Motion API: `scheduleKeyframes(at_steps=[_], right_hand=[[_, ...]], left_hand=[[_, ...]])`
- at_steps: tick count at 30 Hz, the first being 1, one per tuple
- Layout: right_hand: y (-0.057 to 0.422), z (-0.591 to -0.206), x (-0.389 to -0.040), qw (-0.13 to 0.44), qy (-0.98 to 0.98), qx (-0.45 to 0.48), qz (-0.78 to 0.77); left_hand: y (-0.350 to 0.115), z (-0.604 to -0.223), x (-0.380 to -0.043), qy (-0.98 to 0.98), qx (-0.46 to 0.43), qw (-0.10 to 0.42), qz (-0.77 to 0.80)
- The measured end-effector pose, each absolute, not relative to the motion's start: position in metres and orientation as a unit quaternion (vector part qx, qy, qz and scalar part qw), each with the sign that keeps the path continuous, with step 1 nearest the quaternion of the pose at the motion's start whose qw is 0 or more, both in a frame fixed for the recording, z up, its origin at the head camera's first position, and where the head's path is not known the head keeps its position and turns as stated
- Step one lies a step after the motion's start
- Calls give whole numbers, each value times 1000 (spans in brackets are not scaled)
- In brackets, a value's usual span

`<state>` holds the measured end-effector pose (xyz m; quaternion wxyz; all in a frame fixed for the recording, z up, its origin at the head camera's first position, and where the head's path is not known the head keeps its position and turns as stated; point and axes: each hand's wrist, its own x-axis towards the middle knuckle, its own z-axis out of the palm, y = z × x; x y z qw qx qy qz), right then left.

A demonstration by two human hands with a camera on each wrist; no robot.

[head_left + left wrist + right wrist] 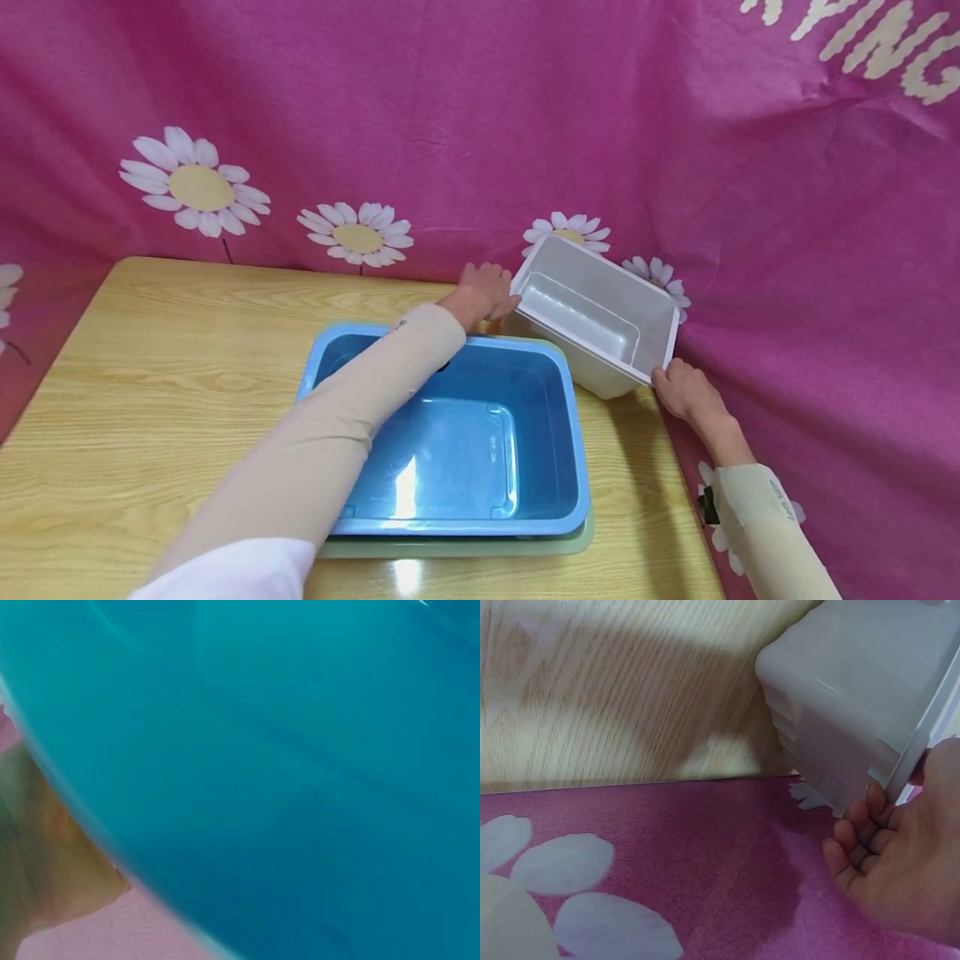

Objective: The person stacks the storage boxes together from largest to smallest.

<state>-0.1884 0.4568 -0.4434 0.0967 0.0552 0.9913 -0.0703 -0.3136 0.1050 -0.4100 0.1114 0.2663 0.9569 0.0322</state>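
A light grey plastic bin is tilted at the back right of the table, its opening facing the head camera. My right hand pinches its rim at the near right corner; the right wrist view shows curled fingers under that rim. At the bin's left end my left hand grips the rim, thumb on the near side. Below my left forearm stands a blue bin, nested in a pale green bin whose rim shows beneath it. In the left wrist view the blue wall hides part of the left hand.
The wooden table carries the bins. A pink cloth with white daisies hangs along its back and right edges, close behind the grey bin. The bin casts a shadow on the table's right side.
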Motion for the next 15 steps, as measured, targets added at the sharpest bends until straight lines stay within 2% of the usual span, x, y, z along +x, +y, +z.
scheduleKeyframes(at_steps=[15], right_hand=[[459, -443, -188, 100, 990, 52, -84]], left_hand=[[109, -419, -320, 959, 265, 97, 0]])
